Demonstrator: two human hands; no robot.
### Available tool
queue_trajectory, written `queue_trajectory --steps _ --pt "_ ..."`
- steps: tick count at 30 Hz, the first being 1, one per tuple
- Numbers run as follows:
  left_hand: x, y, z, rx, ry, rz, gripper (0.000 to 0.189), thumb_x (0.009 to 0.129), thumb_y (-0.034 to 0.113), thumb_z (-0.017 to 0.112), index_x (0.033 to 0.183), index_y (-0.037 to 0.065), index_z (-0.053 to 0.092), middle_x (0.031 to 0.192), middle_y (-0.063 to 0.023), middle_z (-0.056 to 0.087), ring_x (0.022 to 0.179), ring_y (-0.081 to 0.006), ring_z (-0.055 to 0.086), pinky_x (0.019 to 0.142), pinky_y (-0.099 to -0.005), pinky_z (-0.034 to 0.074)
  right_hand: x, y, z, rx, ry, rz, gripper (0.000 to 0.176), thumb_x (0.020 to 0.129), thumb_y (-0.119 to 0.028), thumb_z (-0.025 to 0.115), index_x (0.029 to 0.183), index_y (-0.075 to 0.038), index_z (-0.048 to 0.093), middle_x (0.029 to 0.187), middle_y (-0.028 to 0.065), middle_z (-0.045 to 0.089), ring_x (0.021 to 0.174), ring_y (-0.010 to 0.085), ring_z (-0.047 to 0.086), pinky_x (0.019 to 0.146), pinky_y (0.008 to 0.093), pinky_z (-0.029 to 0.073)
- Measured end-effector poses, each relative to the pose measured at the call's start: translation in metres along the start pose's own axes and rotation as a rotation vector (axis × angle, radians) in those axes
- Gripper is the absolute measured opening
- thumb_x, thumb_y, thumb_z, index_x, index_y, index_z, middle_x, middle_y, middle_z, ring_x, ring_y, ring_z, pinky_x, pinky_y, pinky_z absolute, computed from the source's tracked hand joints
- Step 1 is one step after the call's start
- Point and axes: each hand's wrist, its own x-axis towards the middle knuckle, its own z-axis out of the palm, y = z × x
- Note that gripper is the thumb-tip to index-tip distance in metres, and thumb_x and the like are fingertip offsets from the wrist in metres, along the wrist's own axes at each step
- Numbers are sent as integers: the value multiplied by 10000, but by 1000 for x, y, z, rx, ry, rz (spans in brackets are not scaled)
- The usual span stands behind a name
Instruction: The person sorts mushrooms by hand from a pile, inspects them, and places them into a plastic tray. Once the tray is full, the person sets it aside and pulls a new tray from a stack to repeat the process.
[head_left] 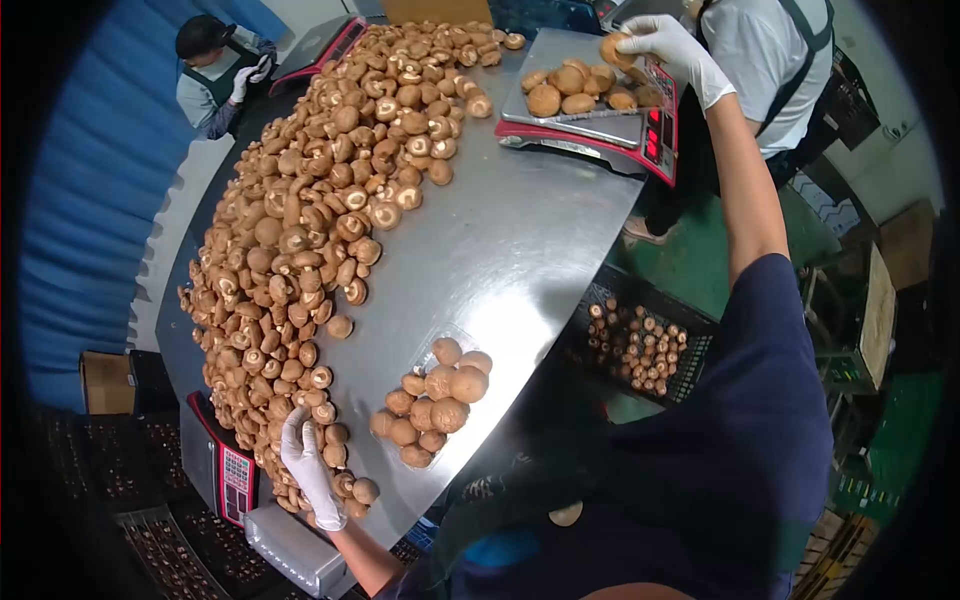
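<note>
My right hand [672,52], in a white glove, pinches a brown mushroom [614,50] just above the red scale [575,143] at the far right of the table. Several mushrooms [575,82] lie in a clear tray on that scale's metal plate. At the near left, my left hand [309,468], also white-gloved, rests against the edge of the large mushroom pile [285,240]. Its fingers are stretched out among the mushrooms, partly bent. Between my hands, nearer my body, a clear tray filled with mushrooms [435,400] sits on the metal table [470,235].
A second red scale [235,480] stands left of the pile, beside a metal box [295,548]. Below the table's right edge is a black crate [690,355] holding mushrooms. One co-worker [215,75] is across the table; another person [770,60] stands beyond my right hand.
</note>
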Motion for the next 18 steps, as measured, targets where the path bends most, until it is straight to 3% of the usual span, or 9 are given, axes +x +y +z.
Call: queue_trajectory --steps 2,4,5,6,7,10,13,16,18 --pt "-4 12 12 -46 -23 68 262 945 19 529 1191 -45 589 1121 -117 636 1039 -182 590 942 -298 465 -39 -51 32 -103 8 -219 266 784 -166 730 986 0 683 915 42 672 782 119 633 737 247 506" --pt "-10 38 34 -88 -111 48 241 938 23 542 1163 -43 596 1094 -104 643 1004 -181 611 926 -292 471 -85 -97 85 75 -139 -88 253 790 -150 711 984 10 681 911 47 674 817 119 634 768 236 499" --pt "-13 47 47 -116 -178 52 251 940 39 543 1172 -45 591 1088 -105 645 1001 -181 612 922 -298 472 -104 -107 111 98 -229 -237 274 770 -164 722 979 9 681 893 50 675 829 119 632 774 243 490" --pt "-17 59 62 -144 -244 56 263 942 54 545 1181 -47 585 1083 -105 646 997 -181 614 919 -304 473 -123 -112 142 304 -368 -82 288 721 -163 736 956 -11 670 862 30 651 836 121 608 774 263 481" --pt "-22 79 77 -224 -348 10 291 957 110 539 1198 -49 575 1096 -107 640 996 -181 613 916 -307 472 -136 -118 167 158 -476 -183 283 712 -169 752 930 -10 667 882 49 661 850 127 610 778 274 485" --pt "-33 100 119 -713 -638 -5 423 987 280 513 1257 -45 538 1161 -113 611 1005 -178 606 910 -302 462 -170 -115 248 340 -806 -201 339 709 -242 786 944 -32 661 877 80 634 837 198 610 779 322 479" --pt "-43 122 125 -938 -655 -248 481 990 336 502 1293 -37 506 1192 -113 591 1027 -181 595 904 -297 458 -186 -109 303 259 -809 -277 324 770 -287 731 993 -62 661 914 86 642 888 232 625 788 341 490" --pt "-37 100 126 -806 -514 -206 473 982 317 527 1297 -34 491 1179 -127 601 1048 -213 595 956 -380 458 -199 -124 315 1 -730 -388 401 788 -334 708 1104 -98 638 956 93 628 922 251 631 795 356 499" --pt "-36 102 127 -877 -503 -270 415 997 293 510 1273 -17 506 1177 -113 606 1049 -200 600 916 -349 487 -206 -126 321 -176 -684 -476 468 790 -364 701 1177 -116 614 984 95 616 933 256 628 795 364 502"
